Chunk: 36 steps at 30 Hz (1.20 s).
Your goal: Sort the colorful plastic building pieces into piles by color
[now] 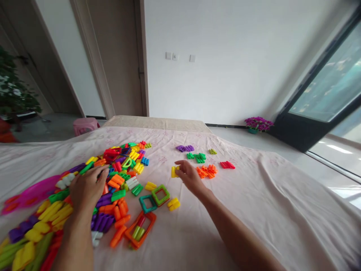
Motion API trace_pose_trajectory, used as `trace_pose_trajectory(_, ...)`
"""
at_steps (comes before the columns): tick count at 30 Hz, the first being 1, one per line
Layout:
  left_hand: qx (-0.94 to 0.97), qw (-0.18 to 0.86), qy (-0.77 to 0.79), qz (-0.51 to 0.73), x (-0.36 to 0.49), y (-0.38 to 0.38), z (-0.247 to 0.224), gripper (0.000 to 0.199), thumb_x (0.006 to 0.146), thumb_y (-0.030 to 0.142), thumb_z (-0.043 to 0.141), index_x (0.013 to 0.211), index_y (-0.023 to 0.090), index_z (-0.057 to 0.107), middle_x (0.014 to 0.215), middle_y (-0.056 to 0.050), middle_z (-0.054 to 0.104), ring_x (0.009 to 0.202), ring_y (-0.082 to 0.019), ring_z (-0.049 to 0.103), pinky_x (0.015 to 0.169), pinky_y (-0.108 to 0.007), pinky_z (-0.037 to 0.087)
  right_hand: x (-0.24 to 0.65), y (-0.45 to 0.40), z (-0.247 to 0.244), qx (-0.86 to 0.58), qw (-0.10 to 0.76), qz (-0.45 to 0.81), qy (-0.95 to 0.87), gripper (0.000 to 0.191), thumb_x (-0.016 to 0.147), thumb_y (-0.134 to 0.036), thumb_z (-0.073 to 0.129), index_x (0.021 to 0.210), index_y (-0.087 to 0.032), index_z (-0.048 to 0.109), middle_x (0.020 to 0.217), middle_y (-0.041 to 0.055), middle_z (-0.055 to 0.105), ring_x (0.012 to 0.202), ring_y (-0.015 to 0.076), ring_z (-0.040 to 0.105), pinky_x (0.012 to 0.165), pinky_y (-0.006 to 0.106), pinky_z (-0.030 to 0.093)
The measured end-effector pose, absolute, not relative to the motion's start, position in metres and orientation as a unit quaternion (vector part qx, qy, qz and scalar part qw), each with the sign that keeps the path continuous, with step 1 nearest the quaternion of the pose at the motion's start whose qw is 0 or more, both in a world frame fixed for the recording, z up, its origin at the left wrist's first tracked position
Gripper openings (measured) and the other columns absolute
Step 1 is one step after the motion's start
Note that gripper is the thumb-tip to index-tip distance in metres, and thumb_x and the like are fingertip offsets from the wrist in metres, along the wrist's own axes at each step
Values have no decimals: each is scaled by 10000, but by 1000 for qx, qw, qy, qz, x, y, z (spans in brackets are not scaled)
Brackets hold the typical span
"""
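My right hand pinches a yellow block of joined tubes above the cloth. Just beyond its fingers lie orange tube blocks, with green tube blocks and purple ones farther back. A red block and an olive block sit to the right. My left hand is over a mixed heap of colourful plastic blocks; its fingers bend downward, with a gap between thumb and forefinger. The fingertips are partly hidden. Nearer me are two yellow blocks.
A pale patterned cloth covers the table. Green, teal and orange frames lie between my arms. A magenta tray is at left. Behind stand a pink stool and purple flowers.
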<state>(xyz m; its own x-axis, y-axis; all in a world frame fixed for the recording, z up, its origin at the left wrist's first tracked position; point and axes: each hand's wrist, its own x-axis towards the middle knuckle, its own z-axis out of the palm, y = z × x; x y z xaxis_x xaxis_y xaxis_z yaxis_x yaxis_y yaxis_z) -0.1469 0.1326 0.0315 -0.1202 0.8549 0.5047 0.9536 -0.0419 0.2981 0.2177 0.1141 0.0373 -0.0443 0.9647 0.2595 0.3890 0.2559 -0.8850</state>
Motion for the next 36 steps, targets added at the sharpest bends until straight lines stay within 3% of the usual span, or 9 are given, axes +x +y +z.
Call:
trace_pose_trajectory(2,-658,69,-688,-298,-145,133,34,453,966,431,379,1170,200,712,1236,-90,695,1073,-269,630,956,-413,399,241,107,39,-543,464,314,-626,349,850,-342,562,1146,-164,606,815,7,610,717,142,589,600,252,483)
trace_pose_trajectory(7,-664,50,-697,-266,-144,133,36,491,940,508,413,1224,212,683,1301,-111,658,1161,-308,601,1026,-458,363,299,80,34,-634,395,281,-603,318,852,-347,523,1081,-183,670,861,41,660,731,170,615,602,273,472)
trace_pose_trajectory(12,-661,64,-708,-241,-151,134,31,526,915,554,441,1240,209,666,1243,-114,686,1048,-348,641,974,-503,422,362,55,13,-752,348,159,-536,344,849,-311,522,1131,-192,677,936,60,706,788,191,648,685,300,480)
trace_pose_trajectory(17,-669,97,-698,-237,-161,141,16,595,893,649,365,1213,243,660,1159,-83,708,913,-359,655,861,-517,477,416,41,-4,-818,330,113,-457,326,845,-277,523,1115,-163,666,1016,80,720,888,201,665,737,289,481)
trace_pose_trajectory(22,-658,89,-715,-219,-162,143,15,692,887,683,280,1248,222,650,1157,-107,694,932,-360,656,869,-497,460,432,39,-8,-837,286,41,-465,330,854,-237,499,1107,-168,698,1076,84,701,986,197,648,839,284,467)
trace_pose_trajectory(29,-646,66,-730,-212,-154,140,25,581,928,595,351,1250,223,659,1241,-91,685,1050,-326,633,975,-480,425,387,38,15,-797,284,-70,-528,303,904,-236,490,1106,-231,715,1189,96,662,1108,278,573,877,395,472)
trace_pose_trajectory(33,-653,71,-715,-239,-150,138,28,503,930,507,427,1250,208,674,1231,-92,695,1073,-316,632,1011,-480,399,299,59,29,-656,330,45,-677,243,908,-203,520,1051,-239,714,1082,61,702,995,219,630,881,368,493)
trace_pose_trajectory(36,-651,73,-707,-266,-150,137,27,458,933,443,438,1246,209,676,1250,-84,689,1117,-298,625,1051,-479,372,219,78,35,-550,315,139,-761,253,876,-167,580,1085,-233,706,1057,56,709,986,199,640,888,339,498)
